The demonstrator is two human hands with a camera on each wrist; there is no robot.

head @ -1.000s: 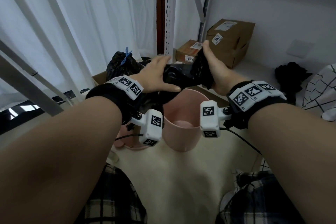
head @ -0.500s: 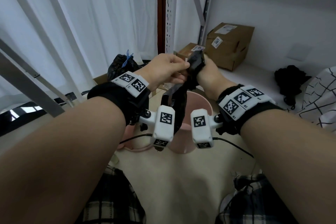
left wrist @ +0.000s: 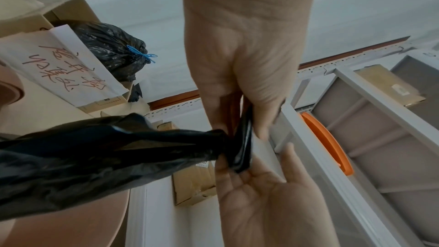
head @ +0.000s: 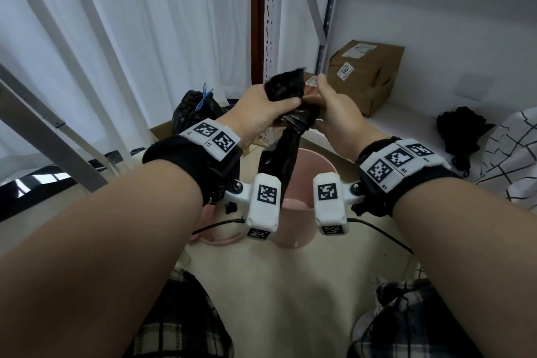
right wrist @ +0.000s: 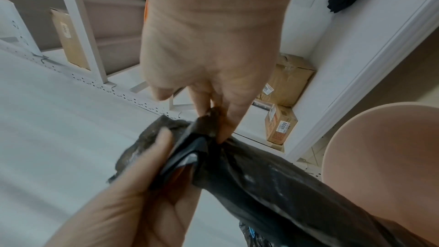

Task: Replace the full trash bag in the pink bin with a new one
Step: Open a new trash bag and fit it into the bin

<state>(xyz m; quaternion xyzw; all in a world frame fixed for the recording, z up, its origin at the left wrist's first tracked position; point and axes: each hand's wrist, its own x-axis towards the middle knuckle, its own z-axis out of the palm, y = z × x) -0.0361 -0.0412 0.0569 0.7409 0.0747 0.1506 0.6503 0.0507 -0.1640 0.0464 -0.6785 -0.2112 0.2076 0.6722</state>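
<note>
Directly below the grip, seeing a round pink plastic bin (head: 325,163), upright and unlined, its pale inside bare as far as visible. Off to the left of the grip and further back, finding a bulging black trash bag tied with a blue string (head: 189,110), set down well apart from the bin: judging the full bag already out.

Holding in the grip itself a thin, crumpled new black plastic bag (head: 290,136), now drawn into a narrow rope hanging from the fingers toward the bin's mouth; a second ago bunched sideways between hands set apart. Since then, brought both hands together and lifted.

Left hand (head: 252,116) curled round the folded top, thumb pressed across it. Right hand (head: 340,116) just beside the left, fingertips (right wrist: 223,131) nipping a bit of the same top edge, thumb standing free.

Reading this as hunting for the bag's mouth, so opening it comes next, and lining the bin is not yet begun.

Cannot tell whether the layers have parted: hidden inside the pinch. Cannot see the bag's lower end, covered by the wrist cameras, nor whether it touches the bin. Bin bottom partly out of sight behind the same.
</note>
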